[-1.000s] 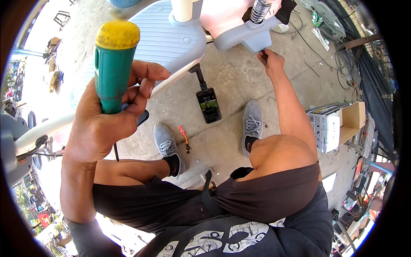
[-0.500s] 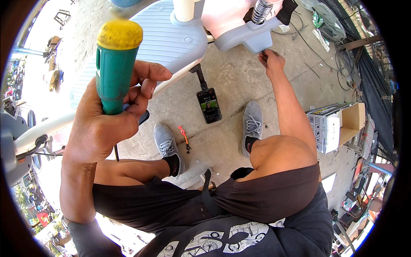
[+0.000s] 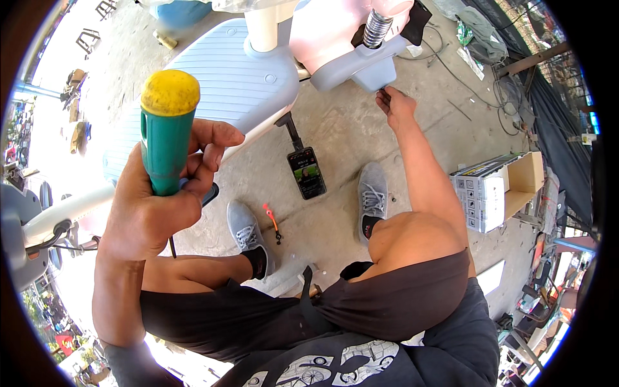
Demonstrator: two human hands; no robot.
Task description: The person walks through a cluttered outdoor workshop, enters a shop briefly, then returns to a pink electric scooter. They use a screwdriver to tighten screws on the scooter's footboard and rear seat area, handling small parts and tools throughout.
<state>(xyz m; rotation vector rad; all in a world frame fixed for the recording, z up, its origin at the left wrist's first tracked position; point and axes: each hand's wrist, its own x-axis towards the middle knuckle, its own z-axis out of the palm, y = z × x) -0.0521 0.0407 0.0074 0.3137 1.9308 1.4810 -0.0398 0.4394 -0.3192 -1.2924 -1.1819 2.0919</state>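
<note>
My left hand (image 3: 145,213) is closed around a screwdriver (image 3: 169,142) with a green handle and yellow cap. Its cap points up and its thin shaft comes out below my hand. Beyond it lies the ribbed light-blue footboard (image 3: 225,71) of a pink and blue scooter. With bent fingers pressed together, my right hand (image 3: 398,106) pinches at the lower tip of the blue-grey mudguard (image 3: 376,74). Whether a small part sits between these fingertips is hidden. A coil spring (image 3: 376,29) and the pink body panel (image 3: 322,35) are just above.
A phone (image 3: 307,174) on a holder arm stands between my shoes. An orange-red tool (image 3: 273,222) lies on the concrete by my left shoe (image 3: 248,229). At right are an open cardboard box (image 3: 487,200), cables (image 3: 471,80) and a plastic bag (image 3: 487,39).
The view has shifted a little, so the scooter and phone appear lower and further left. My left hand with the screwdriver also sits lower; my right hand stays at the mudguard's tip.
</note>
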